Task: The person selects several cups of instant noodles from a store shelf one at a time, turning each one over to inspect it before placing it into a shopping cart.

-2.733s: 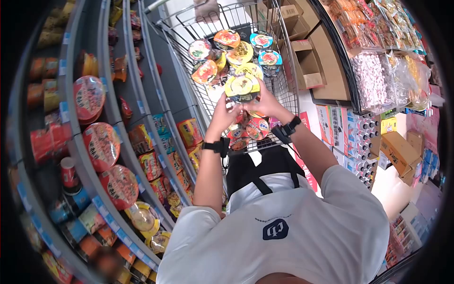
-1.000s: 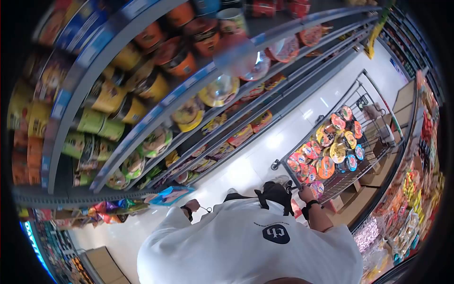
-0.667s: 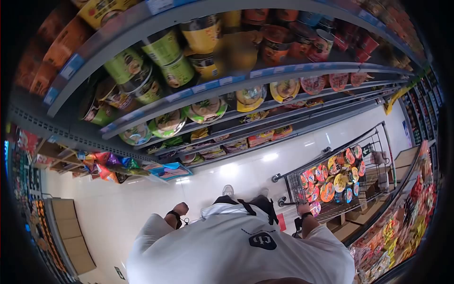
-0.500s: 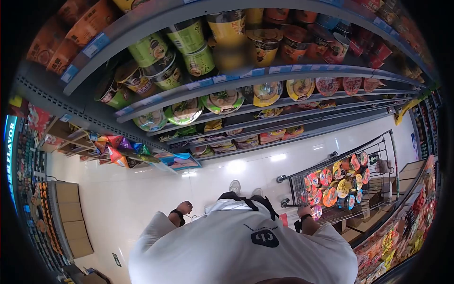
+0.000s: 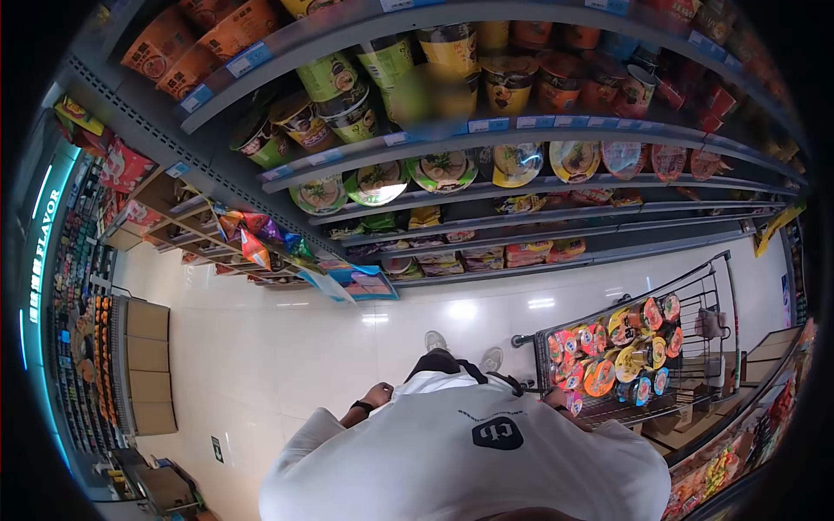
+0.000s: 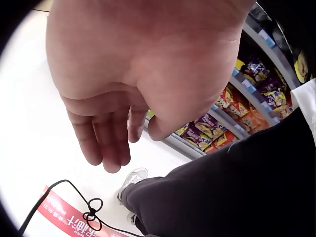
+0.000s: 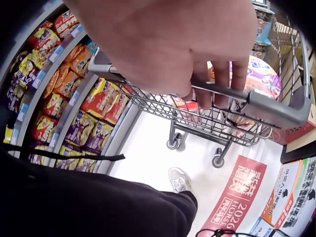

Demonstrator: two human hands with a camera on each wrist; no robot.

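Note:
My left hand [image 6: 116, 155] hangs at my side over the white floor, fingers loosely curled and holding nothing; in the head view the left hand [image 5: 379, 395] sits by my hip. My right hand [image 7: 217, 91] grips the grey rim bar [image 7: 269, 108] of a wire shopping cart [image 5: 695, 378], its fingers [image 7: 222, 79] curled over the bar. In the head view the right hand [image 5: 554, 398] is mostly hidden behind my shoulder. The cart holds several instant noodle bowls [image 5: 621, 347] with bright lids.
A tall shelf unit faces me, with noodle cups [image 5: 434, 69] on top, bowls [image 5: 443, 169] below and packet noodles [image 7: 91, 106] low down. White floor [image 5: 261, 347] stretches left. Stacked cardboard boxes [image 5: 148, 365] stand far left; a snack rack [image 5: 730, 460] is behind the cart.
I have turned from leaning over the cart with both hands on a bowl to facing the shelves. My left hand has dropped to my side; my right hand stays on the cart's rim.

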